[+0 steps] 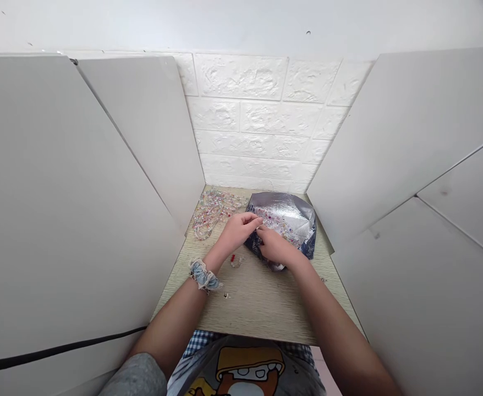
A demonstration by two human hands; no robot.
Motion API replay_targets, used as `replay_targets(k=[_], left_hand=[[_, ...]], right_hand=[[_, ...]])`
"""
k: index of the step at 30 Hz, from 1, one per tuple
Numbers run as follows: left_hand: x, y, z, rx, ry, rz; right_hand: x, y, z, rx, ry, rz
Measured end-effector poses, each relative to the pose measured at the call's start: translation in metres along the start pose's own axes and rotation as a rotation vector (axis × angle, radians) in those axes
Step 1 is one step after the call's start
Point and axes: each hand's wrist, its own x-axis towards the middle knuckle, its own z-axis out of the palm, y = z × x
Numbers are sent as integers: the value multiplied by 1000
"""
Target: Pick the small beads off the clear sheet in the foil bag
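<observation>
My left hand (pixel 238 230), with a blue scrunchie (pixel 204 276) on its wrist, is closed in a pinch at the near left edge of a silver-lined bag (pixel 285 204). Fingertips almost touching it, my right hand (pixel 275 246) is also closed, over the bag's front edge. Whatever lies between the fingers is too small to make out. Loose, multicoloured beads (pixel 280 224) are spread inside the open bag. A short string of clear beads with a red piece (pixel 236 260) lies on the wooden tabletop (pixel 262 308) just below my left hand.
Many beaded strands (pixel 214 209) are heaped at the back left of the table. A small bit (pixel 226 295) lies near the front. Grey panels (pixel 142 126) flank both sides, and a white brick-pattern wall (pixel 262 121) closes off the back.
</observation>
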Motion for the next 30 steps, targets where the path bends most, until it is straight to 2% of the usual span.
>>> replay_targets(k=[5,8,14,21,24,30], left_hand=[[0,-1,-1,21,20,-10],[0,-1,0,26,16,-1],[1,-2,1,19,26,-22],[0,-1,2,-6,-26,-21],[-1,1,1,-11,-57,-5],[-3,2,-1,1,-95,53]], right_hand=[[-8,6,-13,-12,-168,77],[-11,9,-15,-14,-168,117],[-9,14,-12,38,-101,182],[-5,14,-12,31,20,231],[-4,12,-12,31,66,191],[-1,13,-15,139,280,118]])
